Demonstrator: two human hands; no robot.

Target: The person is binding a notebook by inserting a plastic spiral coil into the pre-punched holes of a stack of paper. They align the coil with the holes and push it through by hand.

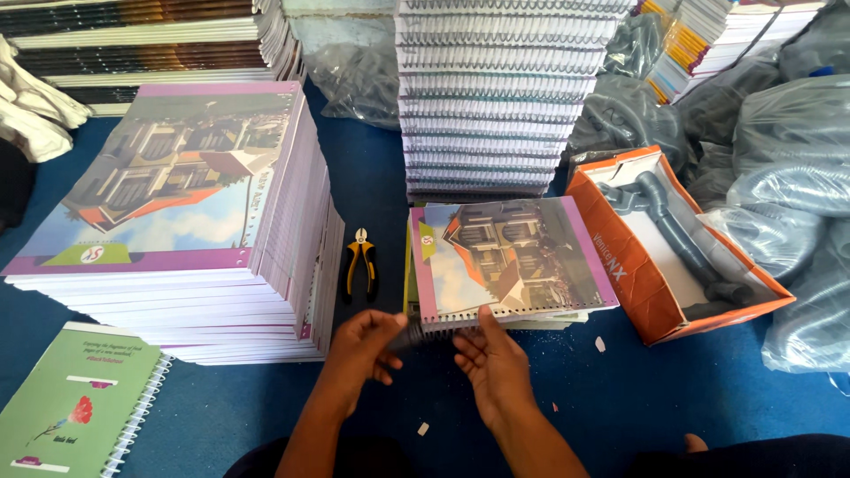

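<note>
Both hands pinch the grey spiral wire coil (440, 331): left hand (365, 343), right hand (493, 363); orange cardboard box (639, 281) holds grey coils (677, 232), uncountable.

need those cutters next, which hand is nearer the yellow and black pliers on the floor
Left. The left hand sits just below the pliers, at the notebook's spiral edge. The right hand is further right, under the notebook's near edge.
</note>
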